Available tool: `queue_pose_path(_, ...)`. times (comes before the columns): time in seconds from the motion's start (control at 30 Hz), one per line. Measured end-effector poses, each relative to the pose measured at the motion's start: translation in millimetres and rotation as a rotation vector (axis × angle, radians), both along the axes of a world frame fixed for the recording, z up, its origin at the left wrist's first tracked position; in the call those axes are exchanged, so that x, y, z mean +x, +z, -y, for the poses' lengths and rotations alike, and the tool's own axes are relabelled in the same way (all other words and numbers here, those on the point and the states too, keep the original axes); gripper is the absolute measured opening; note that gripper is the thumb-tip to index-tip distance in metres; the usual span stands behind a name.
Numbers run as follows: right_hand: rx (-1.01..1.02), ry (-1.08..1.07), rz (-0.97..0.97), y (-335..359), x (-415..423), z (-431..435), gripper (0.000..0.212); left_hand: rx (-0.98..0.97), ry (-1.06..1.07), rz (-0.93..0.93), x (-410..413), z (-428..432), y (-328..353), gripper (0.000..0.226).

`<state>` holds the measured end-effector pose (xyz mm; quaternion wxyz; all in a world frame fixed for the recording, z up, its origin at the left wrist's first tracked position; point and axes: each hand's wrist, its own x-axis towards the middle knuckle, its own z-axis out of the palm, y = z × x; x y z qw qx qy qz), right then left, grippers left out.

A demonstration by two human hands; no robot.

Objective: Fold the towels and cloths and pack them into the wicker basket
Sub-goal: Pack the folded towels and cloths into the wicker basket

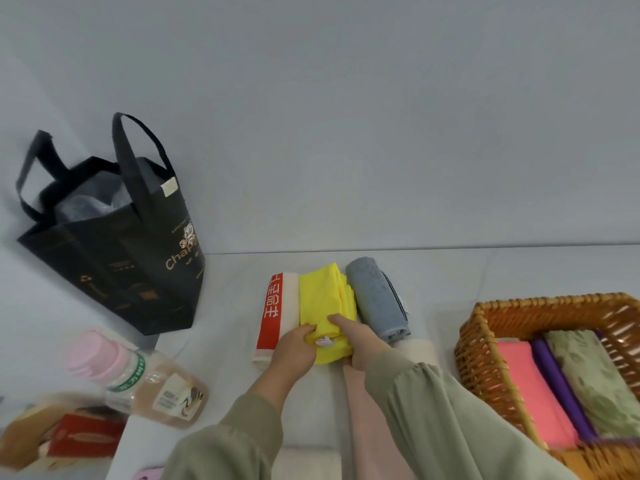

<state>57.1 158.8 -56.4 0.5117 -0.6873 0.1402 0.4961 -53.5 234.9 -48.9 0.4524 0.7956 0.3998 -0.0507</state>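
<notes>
A: Fingers first. Left hand point(293, 351): fingers point(309, 331) curled over the near end of the yellow cloth point(323, 299), pinching it by the white tag. Right hand point(363, 345): forefinger point(337, 321) laid straight on top, pressing. Its other fingers are hidden behind the knuckles; it looks flat rather than clamped.

B: And the cloth itself?

A: Folded to a narrow strip on the table point(450, 271), long axis running away from the person. Red-and-white towel point(277, 306) touching its left side, rolled grey towel point(377, 296) just beside it on the right.

B: Basket?

A: Wicker basket point(483, 315) off to the right, beyond the grey towel. The right hand is the nearer one. Pink cloth point(533, 386), purple cloth point(550, 368) and green cloth point(588, 372) packed side by side inside, lying roughly the same way as the yellow strip.

B: So a sideways carry, no turning?

A: My guess, yes: lift, travel right over the grey towel and the rim, set down left of the pink cloth, where a gap seems to show. If only the near end is held, the fold may fall open.
</notes>
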Motion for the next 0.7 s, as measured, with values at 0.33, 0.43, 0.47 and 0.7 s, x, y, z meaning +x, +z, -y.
queue_pose_path(0.33, 0.362, 0.02, -0.05, 61.3, 16.8, 30.9, 0.037, -0.678, 0.665, 0.356, 0.8, 4.2, 36.7, 0.047)
queue_pose_path(0.43, 0.523, 0.054, -0.096, 100.2, 22.6, 72.0, 0.031, -1.1, 0.572, 0.449, 5.3, 22.9, 63.6, 0.065)
queue_pose_path(0.47, 0.58, 0.08, -0.1, 111.7, 24.2, 87.0, 0.043, -1.178, 0.534, 0.517, 8.5, 30.4, 74.1, 0.066)
queue_pose_path(0.7, 0.554, 0.192, -0.12, 149.4, 39.1, 193.8, 0.084, -1.025, 0.258, 0.602, 35.1, 108.2, 128.4, 0.033)
